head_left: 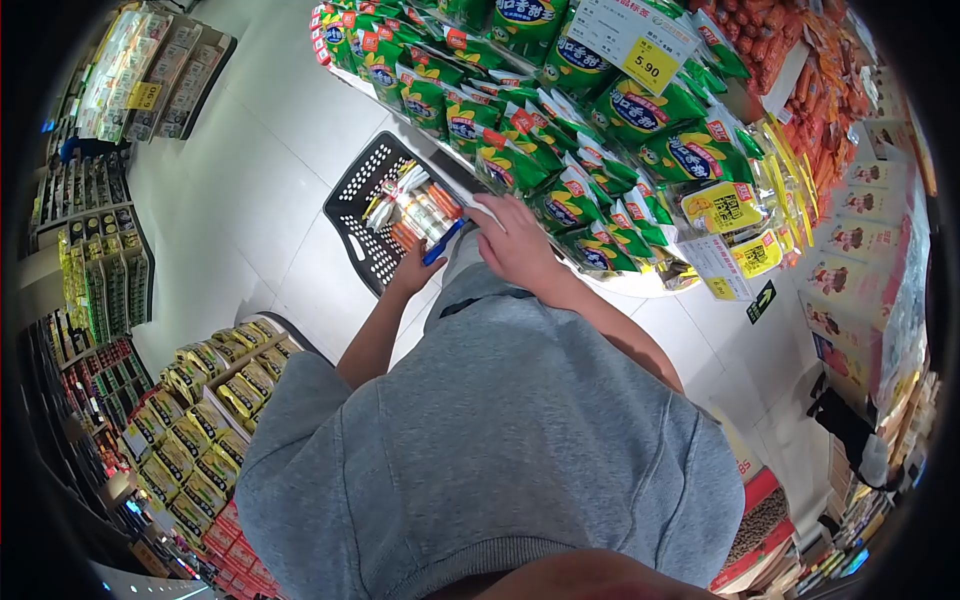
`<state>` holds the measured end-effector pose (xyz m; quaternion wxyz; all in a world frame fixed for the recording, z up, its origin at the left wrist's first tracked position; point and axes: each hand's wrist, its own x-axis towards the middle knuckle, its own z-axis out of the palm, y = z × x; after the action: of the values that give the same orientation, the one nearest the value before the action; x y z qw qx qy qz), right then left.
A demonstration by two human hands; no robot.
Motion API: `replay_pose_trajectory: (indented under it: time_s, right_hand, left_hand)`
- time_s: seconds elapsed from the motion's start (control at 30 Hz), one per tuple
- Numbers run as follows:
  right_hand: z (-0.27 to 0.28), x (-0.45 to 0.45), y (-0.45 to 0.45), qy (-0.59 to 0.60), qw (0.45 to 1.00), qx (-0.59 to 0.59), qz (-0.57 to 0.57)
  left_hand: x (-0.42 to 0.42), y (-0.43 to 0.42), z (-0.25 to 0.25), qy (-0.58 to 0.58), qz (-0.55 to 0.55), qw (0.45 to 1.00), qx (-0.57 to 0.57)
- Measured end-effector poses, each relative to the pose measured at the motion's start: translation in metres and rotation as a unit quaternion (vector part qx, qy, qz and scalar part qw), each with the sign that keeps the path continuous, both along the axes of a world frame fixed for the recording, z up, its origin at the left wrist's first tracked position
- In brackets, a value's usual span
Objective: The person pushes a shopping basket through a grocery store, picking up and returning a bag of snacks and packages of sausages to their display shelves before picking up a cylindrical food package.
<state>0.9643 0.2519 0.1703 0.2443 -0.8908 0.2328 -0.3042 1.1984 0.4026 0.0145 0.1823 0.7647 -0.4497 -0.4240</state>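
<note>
A black perforated shopping basket (377,158) is in front of me, low and left of the display. Inside it lie several packaged goods (424,212), white and orange, whose kinds I cannot make out. My left hand (411,269) is closed at the lower end of the basket's blue handle (445,241). My right hand (513,243) has its fingers stretched out, beside the display edge and close to the green packets (563,200). Nothing shows in its fingers. Whether it touches the display is unclear.
Green packets fill the display at upper right, with yellow packets (722,208) and a 5.90 price sign (648,65). Red-orange packaged goods (765,40) lie beyond. Yellow packs (190,440) stand in a bin at lower left. White floor tiles (235,190) run between the displays.
</note>
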Motion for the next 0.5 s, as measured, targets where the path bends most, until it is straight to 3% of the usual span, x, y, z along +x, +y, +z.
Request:
replay_pose_trajectory:
  time_s: [0.1,0.2,0.3,0.5]
  right_hand:
    - [-0.012,0.002,0.006,0.095,0.987,0.092,0.093]
    - [-0.033,0.002,0.012,0.178,0.965,0.108,0.157]
    - [-0.040,0.004,0.014,0.268,0.938,0.139,0.173]
    - [-0.054,0.019,0.018,0.315,0.923,0.148,0.165]
  left_hand:
    - [0.008,0.011,-0.002,-0.019,-0.031,0.999,0.018]
    - [0.020,0.029,0.001,-0.046,-0.068,0.995,0.064]
    - [0.027,0.047,-0.003,-0.125,-0.064,0.987,0.075]
    - [0.018,0.035,0.007,-0.073,-0.040,0.989,0.119]
